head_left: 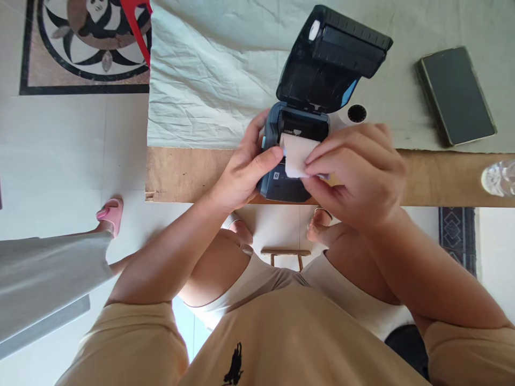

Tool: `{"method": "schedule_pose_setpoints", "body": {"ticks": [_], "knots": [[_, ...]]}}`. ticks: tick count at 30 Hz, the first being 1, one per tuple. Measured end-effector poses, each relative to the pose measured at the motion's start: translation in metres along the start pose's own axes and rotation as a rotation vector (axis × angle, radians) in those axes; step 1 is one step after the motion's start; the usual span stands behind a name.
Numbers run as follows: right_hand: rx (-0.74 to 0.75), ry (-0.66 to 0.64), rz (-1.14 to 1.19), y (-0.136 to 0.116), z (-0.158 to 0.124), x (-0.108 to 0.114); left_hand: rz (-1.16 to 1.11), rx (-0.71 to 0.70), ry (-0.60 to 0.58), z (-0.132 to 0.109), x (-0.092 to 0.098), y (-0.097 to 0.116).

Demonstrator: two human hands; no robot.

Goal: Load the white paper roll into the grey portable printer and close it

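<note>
A small dark blue label printer [300, 128] stands at the table's near edge with its lid [333, 56] swung open and up. A strip of white paper [296, 154] comes out of its roll bay. My left hand [245, 169] is wrapped round the printer's left side, thumb lying across the front by the paper. My right hand [354, 171] pinches the paper's free end between thumb and fingers, in front of the printer's face.
A white cloth [209, 80] covers the table behind a bare wooden edge [181, 171]. A dark phone [456, 94] lies at the right, a clear bottle top [499, 178] at the far right. Another person's foot in a pink slipper [110, 214] stands on the floor left.
</note>
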State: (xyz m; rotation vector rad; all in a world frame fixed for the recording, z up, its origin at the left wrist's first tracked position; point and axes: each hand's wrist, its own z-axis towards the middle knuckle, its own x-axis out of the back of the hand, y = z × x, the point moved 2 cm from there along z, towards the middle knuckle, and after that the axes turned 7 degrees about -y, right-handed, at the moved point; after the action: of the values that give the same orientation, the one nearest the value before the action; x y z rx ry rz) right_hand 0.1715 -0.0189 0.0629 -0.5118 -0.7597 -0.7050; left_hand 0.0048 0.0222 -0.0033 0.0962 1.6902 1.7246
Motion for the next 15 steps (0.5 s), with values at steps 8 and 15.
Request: {"method": "schedule_pose_setpoints", "body": {"ticks": [8,15], "knots": [[-0.09,0.125,0.152,0.017,-0.006,0.011,0.084,0.038,-0.043,0.003,0.005,-0.006],[-0.302,0.235,0.448,0.027,-0.006,0.015,0.102,0.045,-0.034,-0.002,0.005,-0.001]]}}
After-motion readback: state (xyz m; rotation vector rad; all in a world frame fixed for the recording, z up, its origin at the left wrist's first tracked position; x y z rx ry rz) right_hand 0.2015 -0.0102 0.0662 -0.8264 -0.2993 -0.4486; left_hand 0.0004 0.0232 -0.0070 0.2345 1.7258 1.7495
